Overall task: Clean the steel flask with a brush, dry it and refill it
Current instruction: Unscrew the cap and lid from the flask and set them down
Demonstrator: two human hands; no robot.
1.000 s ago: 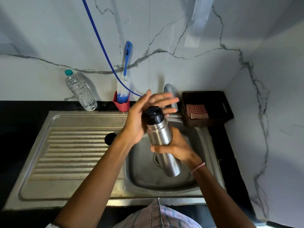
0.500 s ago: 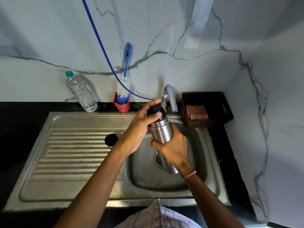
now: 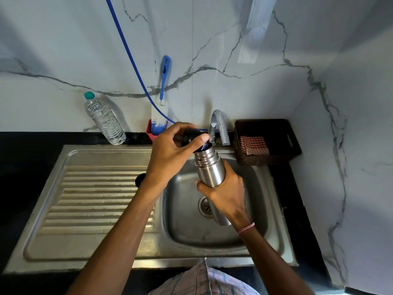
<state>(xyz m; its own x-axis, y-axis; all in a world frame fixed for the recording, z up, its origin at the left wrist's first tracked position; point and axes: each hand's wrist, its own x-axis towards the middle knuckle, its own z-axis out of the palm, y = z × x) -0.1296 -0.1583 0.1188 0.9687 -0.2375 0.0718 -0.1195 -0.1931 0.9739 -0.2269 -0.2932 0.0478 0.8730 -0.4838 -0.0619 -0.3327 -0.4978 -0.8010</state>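
Note:
My right hand (image 3: 225, 192) grips the steel flask (image 3: 209, 169) round its middle, holding it tilted over the sink basin (image 3: 185, 226). The flask's mouth is uncovered. My left hand (image 3: 170, 154) holds the black stopper (image 3: 188, 136) just up and left of the mouth, fingers curled round it. A blue-handled bottle brush (image 3: 162, 96) stands bristles-down in a red holder (image 3: 150, 133) against the back wall. A black cap (image 3: 139, 179) lies on the drainboard, partly hidden by my left wrist.
A clear water bottle (image 3: 104, 119) with a teal cap stands at the back left. The tap (image 3: 219, 124) curves over the basin behind the flask. A dark wicker basket (image 3: 265, 141) holds a red checked cloth (image 3: 253, 145). A blue hose (image 3: 127, 54) runs down the wall.
My left hand went from open over the stopper to gripping it, and has lifted it off the flask to the left. The flask's mouth now shows open.

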